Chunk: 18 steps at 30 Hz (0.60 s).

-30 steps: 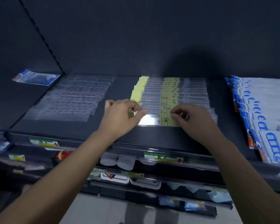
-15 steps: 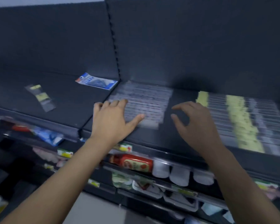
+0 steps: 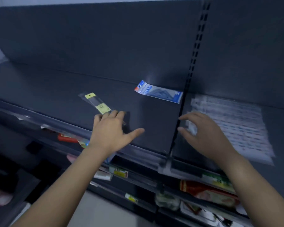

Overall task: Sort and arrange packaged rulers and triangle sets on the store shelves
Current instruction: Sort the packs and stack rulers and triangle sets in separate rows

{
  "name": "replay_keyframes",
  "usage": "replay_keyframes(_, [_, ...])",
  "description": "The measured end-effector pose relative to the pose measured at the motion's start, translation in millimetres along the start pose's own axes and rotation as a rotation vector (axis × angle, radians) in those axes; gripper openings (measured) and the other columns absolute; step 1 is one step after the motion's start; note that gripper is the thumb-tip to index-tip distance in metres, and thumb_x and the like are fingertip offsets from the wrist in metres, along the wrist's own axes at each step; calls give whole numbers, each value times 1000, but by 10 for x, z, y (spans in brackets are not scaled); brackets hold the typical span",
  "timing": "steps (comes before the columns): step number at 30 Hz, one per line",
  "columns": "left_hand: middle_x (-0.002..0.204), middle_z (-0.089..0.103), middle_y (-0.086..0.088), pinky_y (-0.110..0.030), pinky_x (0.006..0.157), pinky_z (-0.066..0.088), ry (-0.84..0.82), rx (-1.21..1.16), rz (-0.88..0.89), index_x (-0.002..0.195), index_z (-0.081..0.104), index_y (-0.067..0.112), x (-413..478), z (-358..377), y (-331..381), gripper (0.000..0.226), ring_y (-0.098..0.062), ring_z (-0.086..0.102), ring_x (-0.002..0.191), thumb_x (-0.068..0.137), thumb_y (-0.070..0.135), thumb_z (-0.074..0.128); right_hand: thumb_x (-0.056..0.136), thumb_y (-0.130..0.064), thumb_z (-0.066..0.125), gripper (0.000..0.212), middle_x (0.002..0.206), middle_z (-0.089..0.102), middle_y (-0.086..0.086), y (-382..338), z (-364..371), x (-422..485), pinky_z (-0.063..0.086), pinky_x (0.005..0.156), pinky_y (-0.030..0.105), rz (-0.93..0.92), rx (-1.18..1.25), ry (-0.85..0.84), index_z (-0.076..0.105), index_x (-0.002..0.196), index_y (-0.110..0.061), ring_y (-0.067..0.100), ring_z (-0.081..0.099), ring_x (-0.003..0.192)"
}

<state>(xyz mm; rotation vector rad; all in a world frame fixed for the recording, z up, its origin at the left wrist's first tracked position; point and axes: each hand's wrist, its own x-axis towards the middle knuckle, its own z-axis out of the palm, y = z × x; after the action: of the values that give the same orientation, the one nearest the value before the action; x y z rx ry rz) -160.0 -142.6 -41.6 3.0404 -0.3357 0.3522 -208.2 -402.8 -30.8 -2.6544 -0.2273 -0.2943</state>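
Observation:
A single clear ruler pack with yellow labels (image 3: pixel 97 102) lies slanted on the dark shelf (image 3: pixel 56 95). My left hand (image 3: pixel 111 130) lies over its near end, fingers straight and thumb spread. Further back lies a blue triangle-set pack (image 3: pixel 159 92), near the shelf divider. My right hand (image 3: pixel 203 133) hovers to the right of the divider with fingers relaxed, holding nothing, at the near left corner of a row of clear ruler packs (image 3: pixel 231 122).
A slotted upright and shelf divider (image 3: pixel 184 102) separates the two shelf bays. Lower shelves hold a red pack (image 3: pixel 206 192), small price labels (image 3: pixel 120 172) and assorted goods. A dark back panel rises behind the shelf.
The view and both hands have swung left, away from the yellow-labelled ruler row. My left hand now reaches the lone yellow-labelled pack; my right hand has left the rulers it was pinching.

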Motion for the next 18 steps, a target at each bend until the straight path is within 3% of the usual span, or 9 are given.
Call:
replay_keyframes(3, [121,59,2,-39,97,27,-26,1,16,125,52,25,256,77,-283,82,-22,51,118,73,84,28,90,-32,59,32,119,58,-5,-3,107,332,31,88,16,-38,-13,-32,59,120,-21,14,52,111])
replay_keyframes(7, [130,56,1,-37,96,23,-117,-69,-46,129,49,26,617,129,-752,57,-22,47,123,81,49,28,87,-35,61,36,122,58,-6,-63,242,775,38,96,24,-66,-7,-121,58,121,-22,13,52,115])
replay_keyframes(10, [150,37,5,-34,102,16,-265,-88,-39,142,38,30,892,201,-1138,48,-17,31,137,94,36,40,86,-39,62,44,127,55,-4,-139,315,1062,34,99,23,-37,-47,-179,55,126,-23,14,49,119])
replay_keyframes(13, [157,22,8,-36,111,10,-357,-192,-27,147,31,32,1151,299,-1366,58,-13,17,144,93,41,48,86,-45,59,56,137,48,0,-158,413,1363,35,103,29,74,-146,-208,45,135,-23,19,43,126])
replay_keyframes(18, [153,30,2,-35,111,15,-202,-204,183,145,35,31,1493,521,-1309,63,-17,24,141,89,60,44,94,-51,39,61,157,21,2,-209,633,1660,28,112,41,380,-266,-355,22,148,-27,25,24,141])
